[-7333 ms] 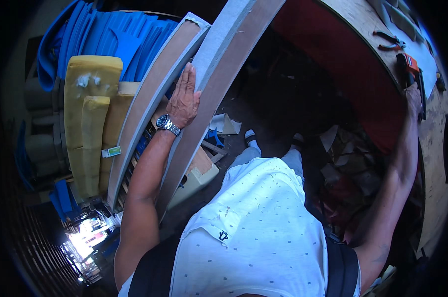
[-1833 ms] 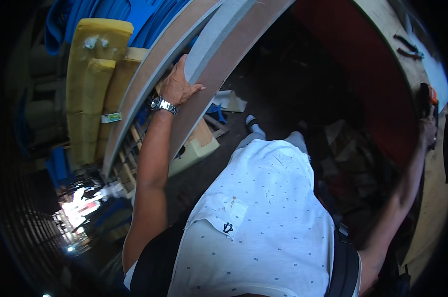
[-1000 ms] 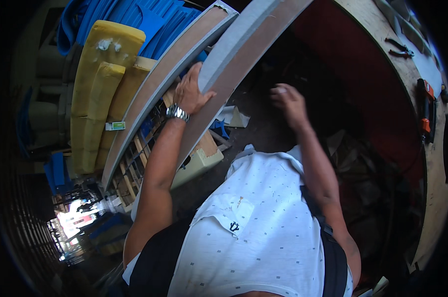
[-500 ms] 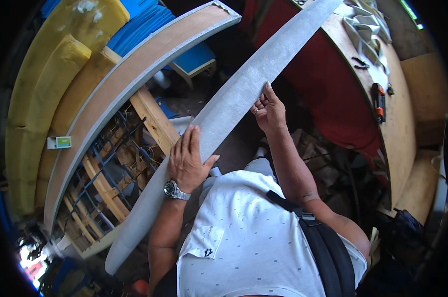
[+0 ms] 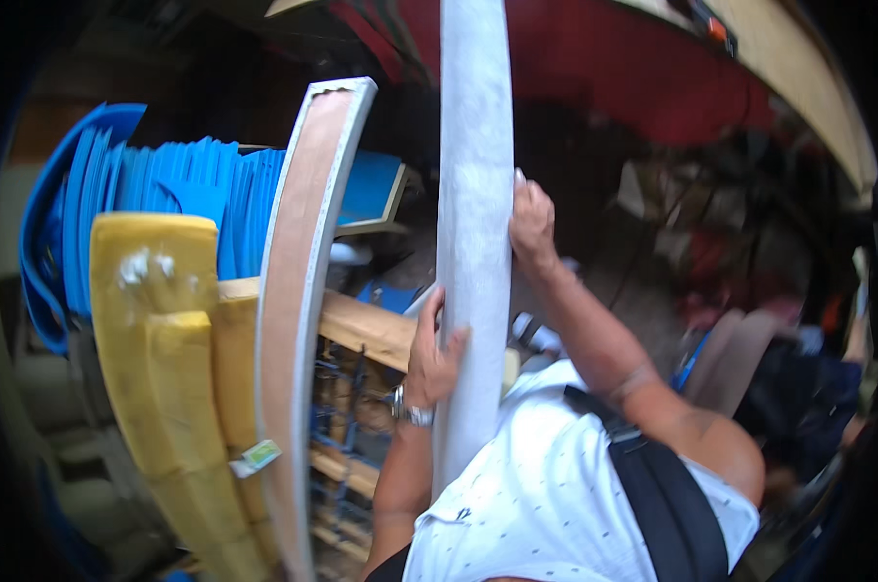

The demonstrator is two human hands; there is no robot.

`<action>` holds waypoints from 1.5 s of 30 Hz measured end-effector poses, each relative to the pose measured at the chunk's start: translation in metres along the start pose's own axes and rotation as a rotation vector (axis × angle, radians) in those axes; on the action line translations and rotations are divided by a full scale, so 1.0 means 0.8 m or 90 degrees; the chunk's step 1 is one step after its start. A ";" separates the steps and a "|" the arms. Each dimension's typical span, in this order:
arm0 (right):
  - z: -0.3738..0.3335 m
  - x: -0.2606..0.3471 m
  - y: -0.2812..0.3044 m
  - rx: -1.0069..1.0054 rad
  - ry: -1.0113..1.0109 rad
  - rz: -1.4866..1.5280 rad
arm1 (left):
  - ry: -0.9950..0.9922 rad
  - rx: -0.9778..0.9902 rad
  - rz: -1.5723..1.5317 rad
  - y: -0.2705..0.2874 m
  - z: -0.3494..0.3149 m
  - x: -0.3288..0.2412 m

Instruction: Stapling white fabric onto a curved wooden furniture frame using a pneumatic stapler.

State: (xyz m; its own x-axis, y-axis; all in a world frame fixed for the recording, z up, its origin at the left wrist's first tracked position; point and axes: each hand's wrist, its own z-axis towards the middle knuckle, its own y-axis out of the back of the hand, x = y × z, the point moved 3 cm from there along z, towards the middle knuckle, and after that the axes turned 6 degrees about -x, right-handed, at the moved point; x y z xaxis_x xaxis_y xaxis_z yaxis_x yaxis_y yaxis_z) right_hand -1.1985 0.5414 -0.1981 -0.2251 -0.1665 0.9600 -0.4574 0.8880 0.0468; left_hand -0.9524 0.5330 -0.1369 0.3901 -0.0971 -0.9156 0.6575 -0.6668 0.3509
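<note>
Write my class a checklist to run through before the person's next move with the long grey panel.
1. Left hand on the grey panel: ok, at its left edge, thumb across the face.
2. Right hand gripping the right edge: cannot tell; curled fingers are there, but blurred.
3. Both panel ends visible: not ok; the top leaves the picture, the lower end is hidden.
4. Brown-faced panel apart from the grey one: ok, a gap shows.
5. Orange tool away from both hands: ok, at upper right.
</note>
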 end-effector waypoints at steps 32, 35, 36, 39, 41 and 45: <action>-0.026 -0.022 -0.084 0.193 0.060 0.261 | -0.385 0.048 0.463 0.019 0.219 -0.065; -0.026 -0.031 -0.076 0.188 0.014 0.271 | -0.357 0.095 0.587 0.008 0.153 -0.069; -0.025 -0.034 -0.073 0.186 0.020 0.276 | -0.336 0.122 0.628 0.002 0.137 -0.067; -0.020 -0.030 -0.055 0.162 0.127 0.205 | -0.344 0.140 0.641 -0.016 0.109 -0.068; -0.015 -0.030 -0.049 0.171 0.146 0.172 | -0.392 0.098 0.493 0.005 0.148 -0.064; -0.020 -0.035 -0.048 0.221 0.163 0.177 | -0.303 -0.061 0.272 -0.004 0.242 -0.099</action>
State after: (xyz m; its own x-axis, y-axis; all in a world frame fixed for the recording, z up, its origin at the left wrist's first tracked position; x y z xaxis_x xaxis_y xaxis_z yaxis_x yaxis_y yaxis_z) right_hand -1.1607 0.5189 -0.2220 -0.1809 0.2055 0.9618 -0.6787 0.6816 -0.2733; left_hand -1.1100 0.3999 -0.1037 0.3166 -0.6710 -0.6705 0.5707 -0.4298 0.6997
